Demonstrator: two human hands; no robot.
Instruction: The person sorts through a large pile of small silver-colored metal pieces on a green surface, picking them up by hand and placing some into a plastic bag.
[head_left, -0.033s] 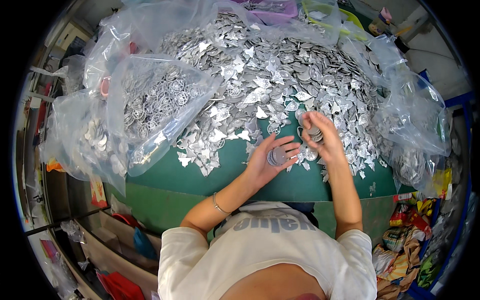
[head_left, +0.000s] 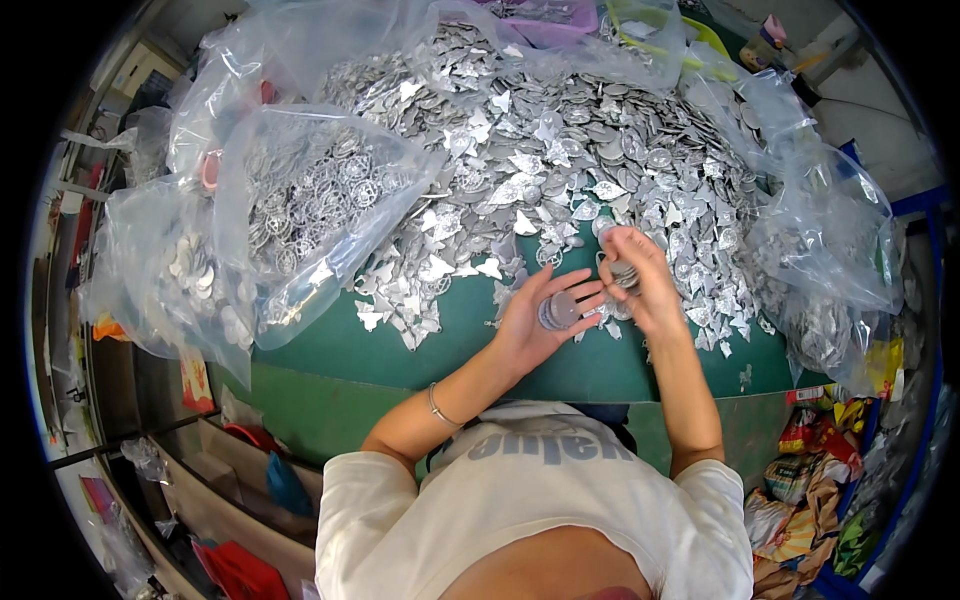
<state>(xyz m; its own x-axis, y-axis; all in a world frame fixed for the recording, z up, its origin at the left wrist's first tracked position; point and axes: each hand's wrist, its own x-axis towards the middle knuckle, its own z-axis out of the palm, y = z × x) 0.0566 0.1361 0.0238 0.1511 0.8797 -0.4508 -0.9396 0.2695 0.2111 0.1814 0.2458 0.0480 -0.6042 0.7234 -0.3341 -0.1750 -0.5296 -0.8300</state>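
Observation:
My left hand [head_left: 524,326] is turned palm up over the front of the green table, its fingers slightly curled around a few flat round metal discs [head_left: 560,311]. Just to its right, my right hand [head_left: 652,285] pinches a small stack of similar grey discs [head_left: 624,273] between thumb and fingers. The two hands are close together, their fingertips almost meeting. Beyond them spreads a large heap of silver metal pieces [head_left: 520,190], some round, some leaf-like or irregular in outline. Part of the right stack is hidden by my fingers.
Clear plastic bags [head_left: 310,200] of openwork metal pieces lie left of the heap. More plastic bags [head_left: 820,230] rest at the right. A purple basket [head_left: 560,30] and a yellow-green basket [head_left: 705,35] stand behind. Colourful packets [head_left: 800,470] fill the lower right.
My right hand has shifted very slightly, with its fingers a little more closed over the stack. The discs in my left palm have moved a little to the right.

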